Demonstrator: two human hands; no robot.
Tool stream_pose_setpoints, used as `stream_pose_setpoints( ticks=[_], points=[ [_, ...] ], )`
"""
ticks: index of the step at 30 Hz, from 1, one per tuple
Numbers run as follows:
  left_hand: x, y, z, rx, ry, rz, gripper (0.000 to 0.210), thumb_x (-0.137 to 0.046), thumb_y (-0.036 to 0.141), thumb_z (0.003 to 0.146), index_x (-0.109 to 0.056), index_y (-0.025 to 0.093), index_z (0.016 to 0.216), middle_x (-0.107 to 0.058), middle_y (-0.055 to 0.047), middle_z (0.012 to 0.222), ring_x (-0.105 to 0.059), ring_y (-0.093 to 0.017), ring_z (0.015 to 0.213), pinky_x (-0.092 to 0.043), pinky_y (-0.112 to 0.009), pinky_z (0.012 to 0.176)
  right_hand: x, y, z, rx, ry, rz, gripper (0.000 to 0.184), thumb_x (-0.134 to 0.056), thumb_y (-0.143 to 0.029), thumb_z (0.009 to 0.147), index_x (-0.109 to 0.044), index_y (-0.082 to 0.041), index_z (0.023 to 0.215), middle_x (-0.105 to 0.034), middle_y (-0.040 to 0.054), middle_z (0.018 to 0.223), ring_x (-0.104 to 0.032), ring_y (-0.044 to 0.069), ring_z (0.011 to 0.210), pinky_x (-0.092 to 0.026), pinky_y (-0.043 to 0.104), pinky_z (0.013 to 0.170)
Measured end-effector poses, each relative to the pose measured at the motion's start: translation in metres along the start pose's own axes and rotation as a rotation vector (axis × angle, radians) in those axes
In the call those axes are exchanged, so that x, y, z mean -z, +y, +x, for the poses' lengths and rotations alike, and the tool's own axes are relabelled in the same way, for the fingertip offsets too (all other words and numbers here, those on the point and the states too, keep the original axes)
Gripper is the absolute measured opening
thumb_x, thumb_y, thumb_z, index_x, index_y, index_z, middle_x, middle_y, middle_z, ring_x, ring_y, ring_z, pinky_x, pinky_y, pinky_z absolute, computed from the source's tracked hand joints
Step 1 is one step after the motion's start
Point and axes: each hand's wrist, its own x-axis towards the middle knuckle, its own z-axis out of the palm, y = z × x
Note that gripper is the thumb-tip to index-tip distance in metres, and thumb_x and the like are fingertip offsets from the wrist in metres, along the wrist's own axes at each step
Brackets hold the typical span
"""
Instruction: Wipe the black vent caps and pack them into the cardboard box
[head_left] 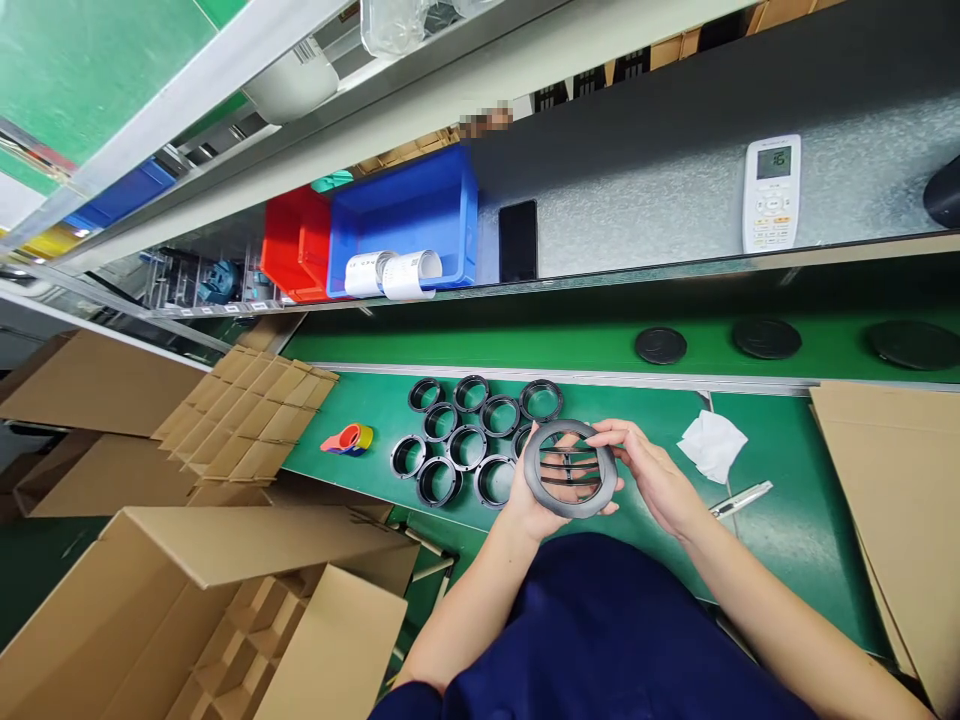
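A round black air vent (534, 478) with thin slats across its opening is held up over the front edge of the green bench. My left hand (525, 505) grips it from the left and below, and its fingers show through the slats. At the upper right of the rim, the fingers of my right hand (651, 472) rest on the vent, bent around its edge; part of their contact is hidden. Just behind and to the left, several black rings (467, 448) stand in a cluster on the bench, some partly covered by the vent and left hand.
Right of my hands lie a white tissue (712, 445) and a utility knife (741, 499). Tape rolls (355, 438) sit left of the rings. An open carton (247, 545) with dividers stands lower left. The shelf above bears a blue bin (409, 215), phone (518, 242) and remote (772, 195).
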Motion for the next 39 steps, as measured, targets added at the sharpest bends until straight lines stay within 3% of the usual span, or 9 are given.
stream_pose_setpoints(
  ticks=[6, 12, 16, 19, 22, 26, 30, 35, 39],
  points=[
    [0.004, -0.001, 0.000, 0.013, 0.032, -0.012, 0.070, -0.047, 0.074, 0.084, -0.061, 0.018, 0.124, -0.067, -0.021, 0.120, -0.066, -0.044, 0.101, -0.050, -0.057, 0.081, -0.001, 0.001, -0.004, 0.063, 0.004, -0.137, 0.055, -0.025, -0.056, 0.102, -0.071, -0.028, 0.116, -0.051, 0.0084, 0.134, -0.046, 0.026, 0.129, -0.044, 0.045, 0.108],
    [0.039, -0.017, 0.008, 0.007, 0.258, -0.221, 0.054, -0.043, 0.061, 0.092, -0.068, 0.015, 0.104, -0.074, -0.012, 0.096, -0.068, -0.029, 0.093, -0.047, -0.050, 0.095, -0.010, 0.029, -0.021, 0.365, -0.264, -0.891, 0.064, -0.053, -0.060, 0.091, -0.048, -0.029, 0.147, -0.036, 0.0110, 0.156, -0.025, 0.038, 0.143, -0.031, 0.064, 0.115],
    [0.069, -0.038, 0.016, 0.030, 0.413, -0.205, 0.052, -0.046, 0.060, 0.090, -0.069, 0.013, 0.094, -0.074, -0.012, 0.082, -0.068, -0.031, 0.091, -0.046, -0.050, 0.097, -0.010, 0.051, -0.022, 0.252, -0.464, -0.945, 0.072, -0.060, -0.058, 0.088, -0.039, -0.030, 0.151, -0.023, 0.0126, 0.163, -0.019, 0.039, 0.148, -0.030, 0.062, 0.116],
    [0.081, -0.040, 0.023, -0.018, 0.462, -0.184, 0.053, -0.054, 0.060, 0.087, -0.069, 0.010, 0.091, -0.072, -0.015, 0.079, -0.067, -0.033, 0.097, -0.047, -0.045, 0.096, -0.012, 0.059, -0.003, 0.077, -0.589, -0.836, 0.097, -0.071, -0.054, 0.080, -0.015, -0.036, 0.158, -0.003, 0.0118, 0.166, -0.010, 0.039, 0.151, -0.028, 0.061, 0.117],
    [0.088, -0.025, 0.024, -0.065, 0.460, -0.188, 0.065, -0.045, 0.068, 0.088, -0.067, 0.010, 0.107, -0.072, -0.017, 0.096, -0.064, -0.034, 0.107, -0.045, -0.047, 0.099, -0.022, 0.067, 0.041, -0.003, -0.684, -0.733, 0.120, -0.081, -0.047, 0.066, -0.007, -0.032, 0.159, -0.014, 0.0143, 0.162, -0.018, 0.036, 0.149, -0.028, 0.055, 0.118],
    [0.101, -0.002, 0.013, -0.142, 0.593, -0.101, 0.072, -0.039, 0.075, 0.087, -0.053, 0.020, 0.131, -0.064, -0.017, 0.122, -0.061, -0.033, 0.113, -0.043, -0.055, 0.101, -0.036, 0.091, 0.124, -0.042, -0.373, -0.879, 0.116, -0.079, -0.048, 0.065, -0.015, -0.021, 0.158, -0.021, 0.0198, 0.153, -0.023, 0.037, 0.144, -0.027, 0.051, 0.118],
    [0.123, 0.003, 0.000, -0.183, 0.644, -0.112, 0.053, -0.058, 0.053, 0.089, -0.059, 0.010, 0.120, -0.066, -0.017, 0.113, -0.066, -0.025, 0.103, -0.048, -0.038, 0.098, -0.045, 0.125, 0.188, -0.018, -0.255, -1.141, 0.116, -0.078, -0.053, 0.066, -0.017, -0.016, 0.158, -0.022, 0.0248, 0.152, -0.025, 0.042, 0.141, -0.027, 0.053, 0.115],
    [0.149, -0.002, -0.008, -0.156, 0.743, -0.209, 0.038, -0.064, 0.040, 0.089, -0.062, 0.009, 0.110, -0.071, -0.012, 0.097, -0.070, -0.021, 0.087, -0.052, -0.034, 0.090, -0.049, 0.158, 0.206, 0.001, -0.272, -1.311, 0.115, -0.075, -0.056, 0.067, -0.017, -0.018, 0.157, -0.025, 0.0244, 0.153, -0.027, 0.043, 0.140, -0.025, 0.055, 0.113],
    [0.155, 0.004, -0.007, -0.116, 0.772, -0.219, 0.032, -0.065, 0.032, 0.088, -0.063, 0.008, 0.108, -0.072, -0.012, 0.095, -0.070, -0.020, 0.087, -0.054, -0.032, 0.088, -0.018, 0.169, 0.190, -0.009, -0.160, -1.350, 0.109, -0.066, -0.062, 0.073, -0.014, -0.018, 0.158, -0.022, 0.0230, 0.156, -0.024, 0.043, 0.142, -0.026, 0.056, 0.113]
  ],
)
